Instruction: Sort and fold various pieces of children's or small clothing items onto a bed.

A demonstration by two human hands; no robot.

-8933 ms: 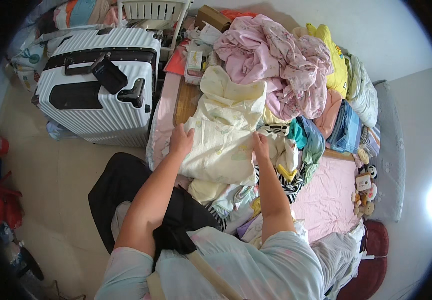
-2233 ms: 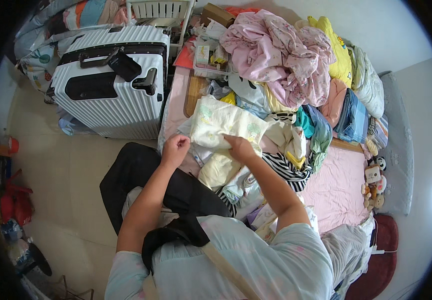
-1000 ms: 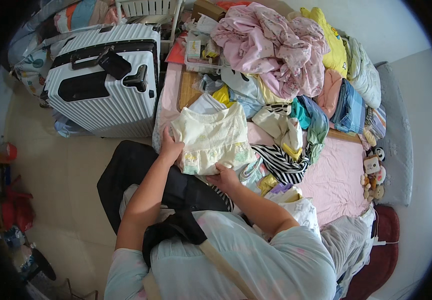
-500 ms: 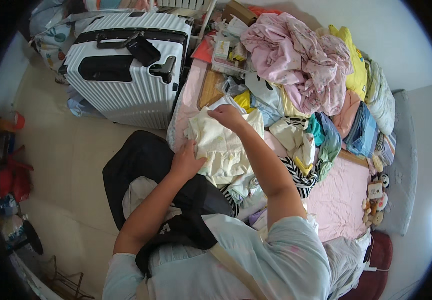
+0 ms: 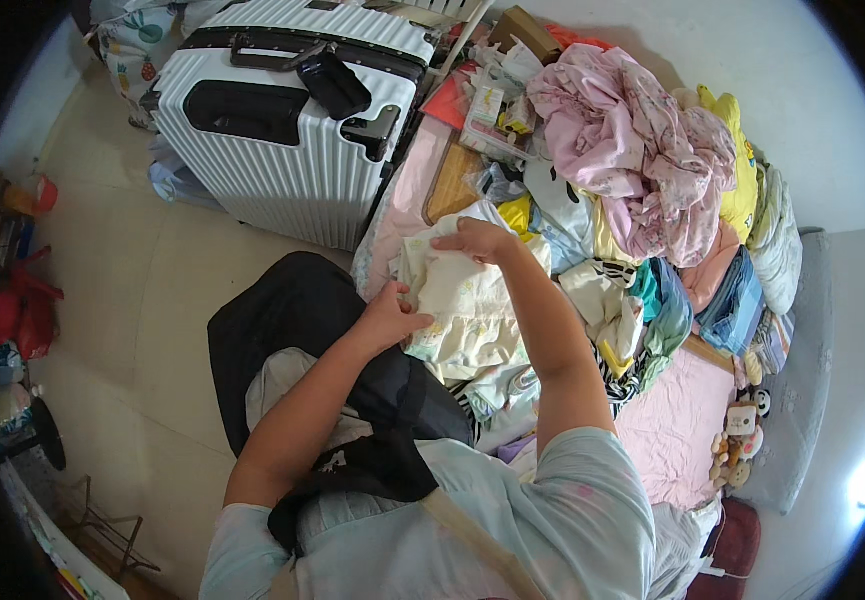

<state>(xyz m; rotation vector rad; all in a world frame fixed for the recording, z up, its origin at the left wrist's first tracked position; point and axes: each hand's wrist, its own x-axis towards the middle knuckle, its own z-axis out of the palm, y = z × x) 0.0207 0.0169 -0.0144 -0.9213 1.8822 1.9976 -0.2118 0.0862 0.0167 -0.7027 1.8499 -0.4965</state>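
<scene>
A cream child's garment (image 5: 464, 292) with a faint pattern and a gathered, frilled lower part lies spread at the bed's near left edge. My right hand (image 5: 480, 242) reaches over it and pinches its upper part between thumb and fingers. At the garment's left side, my left hand (image 5: 390, 318) grips the edge, thumb on top of the cloth; its fingertips are partly hidden. Under and beside the cream garment lie other clothes, among them a pale printed piece (image 5: 502, 392) and a cream piece with yellow trim (image 5: 600, 305).
A large white suitcase (image 5: 282, 185) stands on the floor at the far left. A black bag (image 5: 277, 310) sits by my left arm. Crumpled pink bedding (image 5: 632, 130), folded jeans (image 5: 732, 300) and a yellow pillow (image 5: 737, 180) are heaped on the bed. Small plush toys (image 5: 737, 450) line its right side.
The whole view has shifted, with the suitcase and bedding now farther right. Both hands stay on the cream garment, and my right-hand grip has changed slightly.
</scene>
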